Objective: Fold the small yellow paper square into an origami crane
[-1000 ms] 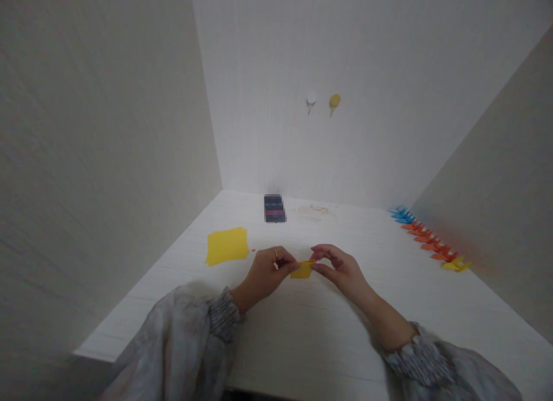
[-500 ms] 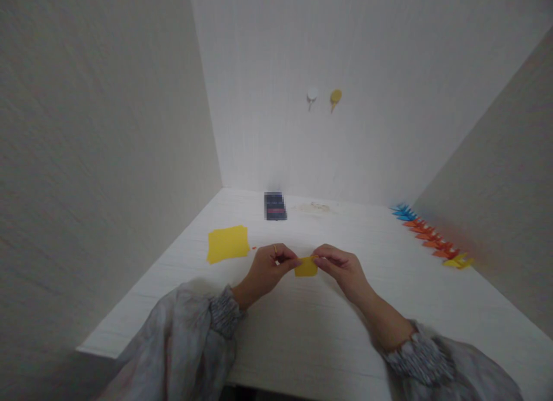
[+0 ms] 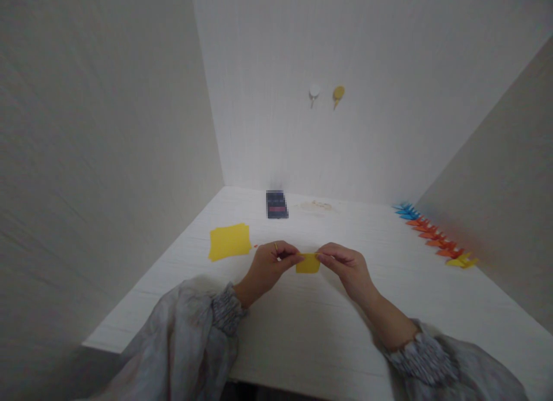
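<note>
A small yellow piece of paper [image 3: 307, 264] is held between both hands above the white table. Thumb and fingers of my left hand [image 3: 273, 265] pinch its upper left corner; a ring shows on one finger. At the upper right corner, my right hand [image 3: 347, 267] pinches the same paper. Whether the paper is folded, I cannot tell for certain. To the left of my left hand lies a stack of yellow paper sheets [image 3: 230, 242], with a tiny orange scrap [image 3: 255, 246] beside it.
A dark, blurred-out box-like object [image 3: 276, 205] lies near the back wall. Along the right side runs a row of folded paper figures, blue [image 3: 406, 211], orange [image 3: 432, 236] and yellow [image 3: 461, 261]. A white hook [image 3: 314, 91] and a yellow hook [image 3: 338, 93] are on the back wall.
Both hands keep their pinch on the yellow paper, with only slight finger shifts at its top edge. The whole view has shifted a little.
</note>
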`<act>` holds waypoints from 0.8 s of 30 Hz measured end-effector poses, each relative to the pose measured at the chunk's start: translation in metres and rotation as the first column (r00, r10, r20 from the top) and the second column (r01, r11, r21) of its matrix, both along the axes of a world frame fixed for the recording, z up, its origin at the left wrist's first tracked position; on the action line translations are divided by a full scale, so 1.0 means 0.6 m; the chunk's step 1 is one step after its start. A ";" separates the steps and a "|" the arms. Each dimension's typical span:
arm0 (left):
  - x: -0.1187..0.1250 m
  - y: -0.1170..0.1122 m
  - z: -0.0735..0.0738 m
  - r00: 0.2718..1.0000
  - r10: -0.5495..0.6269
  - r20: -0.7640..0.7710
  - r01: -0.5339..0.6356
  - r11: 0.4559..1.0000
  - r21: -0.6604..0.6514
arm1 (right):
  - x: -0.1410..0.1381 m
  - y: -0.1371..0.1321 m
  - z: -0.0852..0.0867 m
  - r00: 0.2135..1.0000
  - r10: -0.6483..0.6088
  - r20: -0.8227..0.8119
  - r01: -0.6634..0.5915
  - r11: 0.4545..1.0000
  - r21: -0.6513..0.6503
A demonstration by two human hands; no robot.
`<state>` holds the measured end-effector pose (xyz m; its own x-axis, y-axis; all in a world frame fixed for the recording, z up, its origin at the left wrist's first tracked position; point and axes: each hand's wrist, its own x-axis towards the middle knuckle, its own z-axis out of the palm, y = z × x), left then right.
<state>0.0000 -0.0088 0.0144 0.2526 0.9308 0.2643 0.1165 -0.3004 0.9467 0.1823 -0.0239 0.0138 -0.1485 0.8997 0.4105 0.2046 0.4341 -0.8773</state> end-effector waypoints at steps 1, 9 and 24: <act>0.000 0.000 -0.001 1.000 -0.005 0.016 0.005 1.000 -0.014 | 0.000 -0.001 0.000 1.000 -0.002 0.001 0.002 1.000 0.002; 0.001 0.003 -0.009 0.991 -0.040 0.129 0.055 0.992 -0.115 | -0.002 -0.007 0.013 0.998 0.041 0.049 -0.042 0.999 0.010; 0.000 0.001 -0.009 0.979 -0.048 0.196 0.081 0.983 -0.166 | -0.009 -0.014 0.012 0.999 0.045 -0.001 -0.045 0.999 0.003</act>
